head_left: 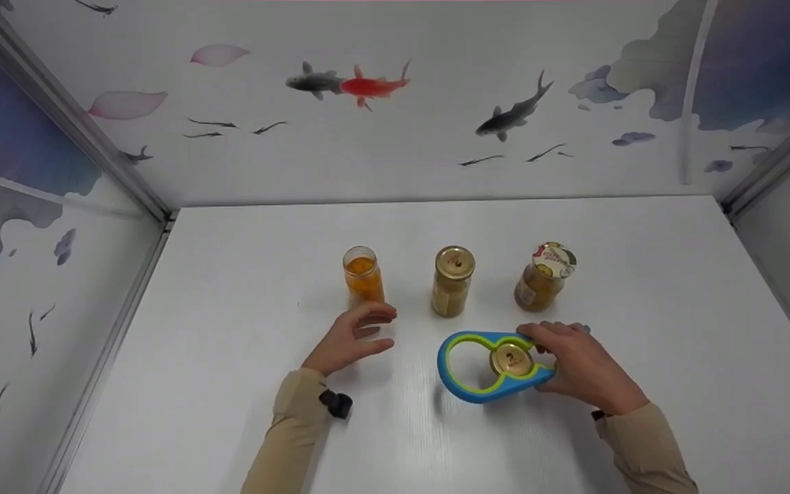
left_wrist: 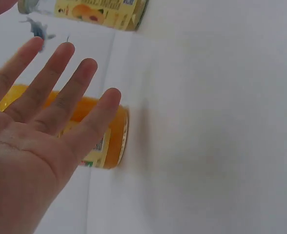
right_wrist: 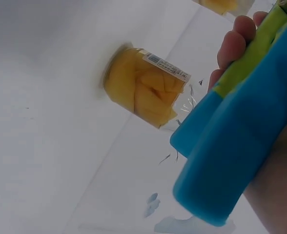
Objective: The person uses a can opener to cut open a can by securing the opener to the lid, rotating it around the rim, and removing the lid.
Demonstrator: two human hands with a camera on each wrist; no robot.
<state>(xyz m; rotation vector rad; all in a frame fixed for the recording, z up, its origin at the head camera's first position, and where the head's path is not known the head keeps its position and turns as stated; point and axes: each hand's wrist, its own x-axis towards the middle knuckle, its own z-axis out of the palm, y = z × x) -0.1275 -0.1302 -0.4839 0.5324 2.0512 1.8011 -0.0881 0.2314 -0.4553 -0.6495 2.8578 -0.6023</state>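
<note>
Blue opener (head_left: 505, 390) round gold lid (head_left: 511, 360) in grip of right fingers (head_left: 544, 334), left fingers (head_left: 371, 310) loosely outstretched near orange jar (head_left: 364, 277)

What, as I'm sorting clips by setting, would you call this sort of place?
Probably a purpose-built recording or demonstration booth: fish-printed panels and metal framing border a white table.

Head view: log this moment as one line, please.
left hand: near open jar; right hand: grips blue-green opener; gold lid: within opener's outline; middle jar: lid on; right jar: lid on
</note>
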